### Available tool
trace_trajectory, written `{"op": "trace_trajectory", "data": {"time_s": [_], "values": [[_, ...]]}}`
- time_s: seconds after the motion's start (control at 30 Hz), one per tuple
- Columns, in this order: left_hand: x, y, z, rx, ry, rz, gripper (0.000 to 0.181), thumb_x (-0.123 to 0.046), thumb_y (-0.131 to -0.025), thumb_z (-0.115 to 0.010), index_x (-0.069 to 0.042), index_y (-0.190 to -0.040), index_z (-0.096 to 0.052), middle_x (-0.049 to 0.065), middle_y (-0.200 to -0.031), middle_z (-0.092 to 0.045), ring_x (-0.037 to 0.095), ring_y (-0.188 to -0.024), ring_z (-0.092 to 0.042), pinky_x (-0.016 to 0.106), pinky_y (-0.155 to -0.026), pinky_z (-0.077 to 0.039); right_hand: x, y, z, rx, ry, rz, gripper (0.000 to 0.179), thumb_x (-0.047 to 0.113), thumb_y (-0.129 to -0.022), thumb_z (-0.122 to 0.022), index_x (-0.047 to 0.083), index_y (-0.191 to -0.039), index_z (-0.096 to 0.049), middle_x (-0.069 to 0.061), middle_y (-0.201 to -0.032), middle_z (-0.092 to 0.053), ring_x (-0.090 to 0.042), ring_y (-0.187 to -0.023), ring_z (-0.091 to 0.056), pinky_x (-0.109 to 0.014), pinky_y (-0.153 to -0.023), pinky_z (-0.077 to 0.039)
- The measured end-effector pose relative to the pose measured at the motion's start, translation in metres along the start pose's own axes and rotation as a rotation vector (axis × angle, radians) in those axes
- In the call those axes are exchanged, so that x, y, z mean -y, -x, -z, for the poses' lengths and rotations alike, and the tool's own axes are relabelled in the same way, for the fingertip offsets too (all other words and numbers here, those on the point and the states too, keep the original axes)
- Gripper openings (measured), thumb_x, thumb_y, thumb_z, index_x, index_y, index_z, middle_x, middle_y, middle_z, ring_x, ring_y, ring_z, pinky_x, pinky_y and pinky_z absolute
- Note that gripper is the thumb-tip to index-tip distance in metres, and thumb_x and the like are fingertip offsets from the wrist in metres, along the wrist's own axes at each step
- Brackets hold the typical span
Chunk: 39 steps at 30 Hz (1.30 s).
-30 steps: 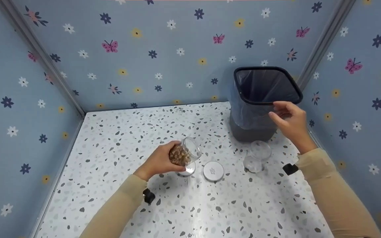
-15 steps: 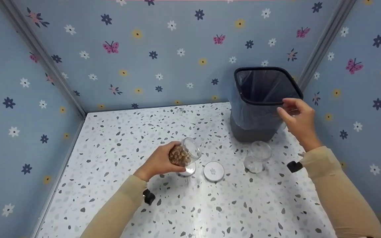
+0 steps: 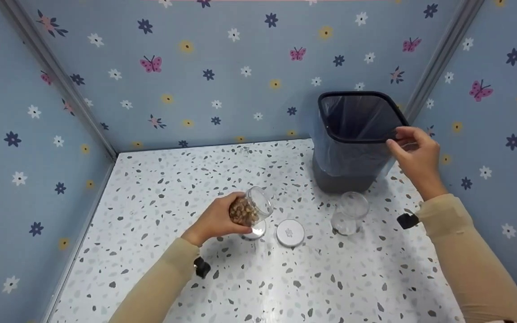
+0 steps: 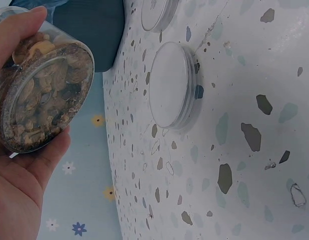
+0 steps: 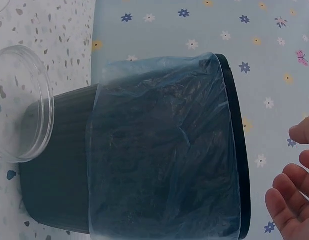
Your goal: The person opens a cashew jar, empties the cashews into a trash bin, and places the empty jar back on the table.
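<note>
In the head view my left hand (image 3: 213,217) grips a clear jar (image 3: 260,201) partly filled with brown, wrinkled dried pieces (image 3: 243,211). The jar has no lid on and leans, its mouth towards the right. Seen from the left wrist, the jar's base (image 4: 47,100) faces the camera, fingers and thumb wrapped round its side. My right hand (image 3: 420,161) is beside the front right rim of a dark bin (image 3: 346,181). Its fingers are loosely bent, thumb apart from them; nothing shows between them in the right wrist view (image 5: 294,192).
Two white lids lie on the speckled table: one lid (image 3: 290,233) in the middle, another lid (image 3: 255,230) partly hidden below the held jar. A second clear jar (image 3: 350,213) stands open in front of the bin. A bluish plastic liner (image 5: 164,145) covers the bin's upper part. Flowered walls enclose the table.
My right hand has moved to the right and slightly up along the bin's front rim. My left hand and the jar have stayed in place.
</note>
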<state>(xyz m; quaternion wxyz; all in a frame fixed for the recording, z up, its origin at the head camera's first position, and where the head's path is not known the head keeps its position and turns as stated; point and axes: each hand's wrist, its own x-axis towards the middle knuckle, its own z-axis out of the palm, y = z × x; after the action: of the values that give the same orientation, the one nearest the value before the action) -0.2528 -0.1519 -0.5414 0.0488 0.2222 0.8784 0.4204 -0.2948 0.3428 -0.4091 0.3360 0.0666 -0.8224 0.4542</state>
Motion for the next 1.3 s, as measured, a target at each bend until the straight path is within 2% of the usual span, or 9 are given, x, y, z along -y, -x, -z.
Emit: {"op": "trace_trajectory", "data": {"time_s": [0.27,0.5,0.57,0.7,0.87,0.97,1.13,1.2,1.3], "values": [[0.000,0.001,-0.001,0.001,0.009,-0.003,0.096,-0.036,-0.071,-0.103,-0.013,-0.152,-0.058,0.012,-0.142,-0.069,0.030,-0.127,-0.067,0.053,-0.112,-0.055,-0.002,-0.006,0.008,0.018,0.071,-0.062,0.031,0.011,-0.097,-0.081,-0.002,-0.125,-0.075,-0.008,-0.111,-0.071,-0.001,-0.094,-0.062,-0.013,-0.083,-0.050],[0.000,0.002,-0.001,-0.006,0.013,-0.002,0.095,-0.036,-0.072,-0.102,-0.014,-0.153,-0.058,0.011,-0.142,-0.069,0.029,-0.126,-0.067,0.053,-0.109,-0.057,-0.002,-0.012,0.013,0.021,0.076,-0.047,0.034,0.014,-0.098,-0.080,-0.001,-0.128,-0.074,0.017,-0.106,-0.065,-0.003,-0.096,-0.063,-0.015,-0.085,-0.051],[0.000,0.001,-0.001,-0.008,0.005,-0.003,0.095,-0.036,-0.072,-0.102,-0.013,-0.153,-0.058,0.011,-0.141,-0.069,0.029,-0.126,-0.067,0.053,-0.110,-0.056,-0.004,-0.015,0.014,0.020,0.074,-0.059,0.034,0.014,-0.098,-0.081,-0.001,-0.128,-0.074,0.014,-0.106,-0.065,-0.004,-0.096,-0.063,-0.014,-0.085,-0.051],[-0.001,0.001,-0.002,-0.010,-0.003,0.004,0.095,-0.036,-0.071,-0.102,-0.013,-0.153,-0.058,0.011,-0.140,-0.070,0.029,-0.125,-0.067,0.053,-0.110,-0.056,-0.009,-0.021,0.015,0.036,0.090,-0.077,0.037,0.015,-0.098,-0.081,-0.002,-0.130,-0.073,0.001,-0.113,-0.069,-0.003,-0.098,-0.064,-0.013,-0.085,-0.051],[-0.002,0.001,-0.001,-0.011,-0.001,0.001,0.095,-0.035,-0.071,-0.102,-0.013,-0.152,-0.058,0.011,-0.139,-0.070,0.029,-0.123,-0.068,0.052,-0.109,-0.057,-0.009,-0.029,0.017,0.073,0.112,-0.072,0.041,0.017,-0.098,-0.081,-0.001,-0.133,-0.071,0.012,-0.111,-0.067,-0.001,-0.101,-0.062,-0.011,-0.087,-0.048],[-0.002,0.001,-0.001,-0.011,-0.003,-0.006,0.095,-0.034,-0.072,-0.102,-0.012,-0.153,-0.058,0.012,-0.139,-0.070,0.029,-0.123,-0.068,0.052,-0.108,-0.058,-0.007,-0.035,0.019,0.094,0.145,-0.070,0.044,0.020,-0.099,-0.080,0.000,-0.137,-0.070,0.009,-0.116,-0.069,-0.002,-0.104,-0.061,-0.012,-0.089,-0.047],[-0.003,0.001,0.000,-0.010,-0.003,-0.005,0.095,-0.033,-0.072,-0.102,-0.012,-0.153,-0.057,0.012,-0.140,-0.069,0.029,-0.124,-0.067,0.052,-0.108,-0.058,-0.007,-0.043,0.021,0.163,0.192,-0.095,0.052,0.025,-0.102,-0.077,0.003,-0.147,-0.064,-0.017,-0.138,-0.067,-0.020,-0.119,-0.061,-0.017,-0.096,-0.045],[-0.004,0.001,0.001,-0.007,0.000,-0.004,0.095,-0.033,-0.072,-0.102,-0.012,-0.153,-0.057,0.012,-0.140,-0.069,0.029,-0.124,-0.068,0.052,-0.108,-0.058,-0.007,-0.045,0.021,0.188,0.197,-0.109,0.054,0.025,-0.102,-0.076,0.003,-0.149,-0.062,-0.020,-0.142,-0.065,-0.028,-0.124,-0.060,-0.019,-0.099,-0.045],[-0.005,0.001,0.001,-0.005,0.005,-0.008,0.096,-0.034,-0.072,-0.102,-0.012,-0.154,-0.056,0.013,-0.140,-0.069,0.029,-0.124,-0.068,0.052,-0.108,-0.058,-0.006,-0.049,0.022,0.207,0.203,-0.113,0.056,0.025,-0.102,-0.076,0.002,-0.151,-0.060,-0.021,-0.145,-0.063,-0.033,-0.127,-0.059,-0.022,-0.101,-0.046]]}}
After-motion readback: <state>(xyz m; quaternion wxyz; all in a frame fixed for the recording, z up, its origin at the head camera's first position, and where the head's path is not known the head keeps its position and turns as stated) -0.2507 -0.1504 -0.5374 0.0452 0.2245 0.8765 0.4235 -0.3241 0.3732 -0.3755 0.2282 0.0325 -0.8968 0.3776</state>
